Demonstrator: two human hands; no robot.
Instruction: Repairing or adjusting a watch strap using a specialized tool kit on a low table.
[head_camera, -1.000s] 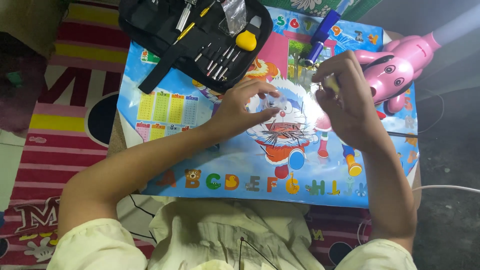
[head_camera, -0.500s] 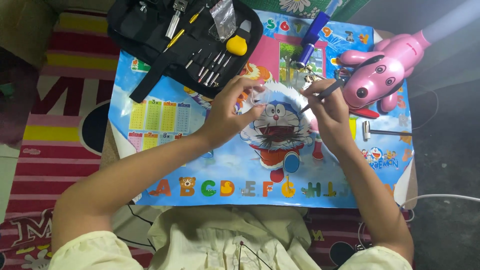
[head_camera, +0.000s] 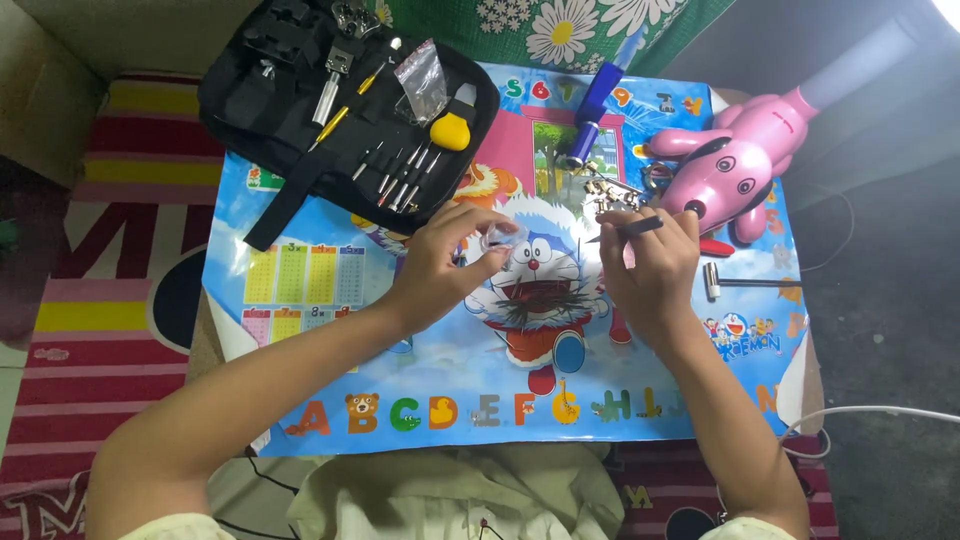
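— Clear and small, what is this thing in the middle of the frame?

— It looks like a small round part (head_camera: 497, 238). The left hand (head_camera: 445, 265) pinches it with thumb and fingertips, over the cartoon mat (head_camera: 330, 280).

— And the right hand (head_camera: 650, 268)?

— It is closed around a thin dark tool (head_camera: 628, 229), just right of centre, the tip pointing left toward the round part.

— What is near?

— A black tool case (head_camera: 300, 110) lies open at upper left, a pink toy dog (head_camera: 735, 165) at upper right, and a small hammer (head_camera: 745, 283) beside the right hand.
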